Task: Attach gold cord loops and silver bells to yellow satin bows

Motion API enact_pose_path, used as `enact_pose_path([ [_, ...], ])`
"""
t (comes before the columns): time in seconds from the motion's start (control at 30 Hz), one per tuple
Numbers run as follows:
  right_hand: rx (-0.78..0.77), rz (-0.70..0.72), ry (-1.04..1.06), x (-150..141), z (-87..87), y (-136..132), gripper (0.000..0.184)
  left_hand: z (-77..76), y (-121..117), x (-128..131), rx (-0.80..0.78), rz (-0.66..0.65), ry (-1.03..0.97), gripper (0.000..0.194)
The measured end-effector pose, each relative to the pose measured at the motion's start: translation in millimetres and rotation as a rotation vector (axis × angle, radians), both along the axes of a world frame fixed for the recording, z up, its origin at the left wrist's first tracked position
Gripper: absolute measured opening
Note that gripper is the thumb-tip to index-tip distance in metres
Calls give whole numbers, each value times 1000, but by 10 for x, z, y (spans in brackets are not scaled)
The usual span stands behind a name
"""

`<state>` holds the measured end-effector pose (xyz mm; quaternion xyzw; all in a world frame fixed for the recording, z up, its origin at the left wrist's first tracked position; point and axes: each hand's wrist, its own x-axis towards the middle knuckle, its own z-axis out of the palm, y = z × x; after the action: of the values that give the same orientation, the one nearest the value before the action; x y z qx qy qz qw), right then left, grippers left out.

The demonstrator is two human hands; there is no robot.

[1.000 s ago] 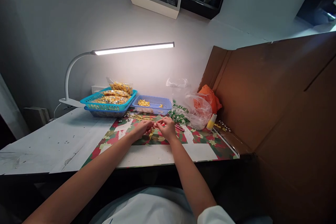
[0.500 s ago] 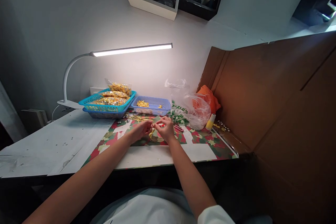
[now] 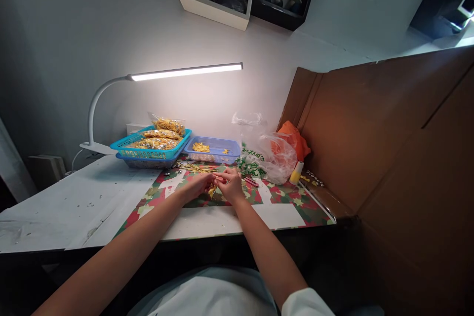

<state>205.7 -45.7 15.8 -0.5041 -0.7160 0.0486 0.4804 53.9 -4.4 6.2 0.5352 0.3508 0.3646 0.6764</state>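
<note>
My left hand (image 3: pixel 200 186) and my right hand (image 3: pixel 231 186) meet over the patterned sheet, fingertips pinched together. A small shiny gold ribbon-like piece (image 3: pixel 212 191) hangs down from between them. Its upper end is hidden by the fingers, and its exact kind is too small to tell. Just behind the hands lies a bunch of thin gold strips (image 3: pixel 198 167). Beyond my right hand is a pink-red tool (image 3: pixel 252 182), perhaps tweezers or small scissors, lying on the sheet.
A purple basket (image 3: pixel 231 158) holds gold pieces. To its left, a blue basket (image 3: pixel 117 147) carries bagged gold items. Plastic bags (image 3: pixel 276 158) and a yellow-white bottle (image 3: pixel 296 173) stand right, by a tall cardboard panel (image 3: pixel 370 133). A lamp (image 3: pixel 185 71) glows above.
My right hand has shifted slightly left, closer against my left hand. The gold piece still hangs between them, and the view has tilted very slightly.
</note>
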Motion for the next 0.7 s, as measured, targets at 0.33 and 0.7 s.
enact_pose_path([
  [0.33,34,37,40,29,26,-2,20,15,-9,-26,38,-13,54,25],
  [0.7,120,176,195,76,105,-51,11,65,21,-85,177,50,114,25],
])
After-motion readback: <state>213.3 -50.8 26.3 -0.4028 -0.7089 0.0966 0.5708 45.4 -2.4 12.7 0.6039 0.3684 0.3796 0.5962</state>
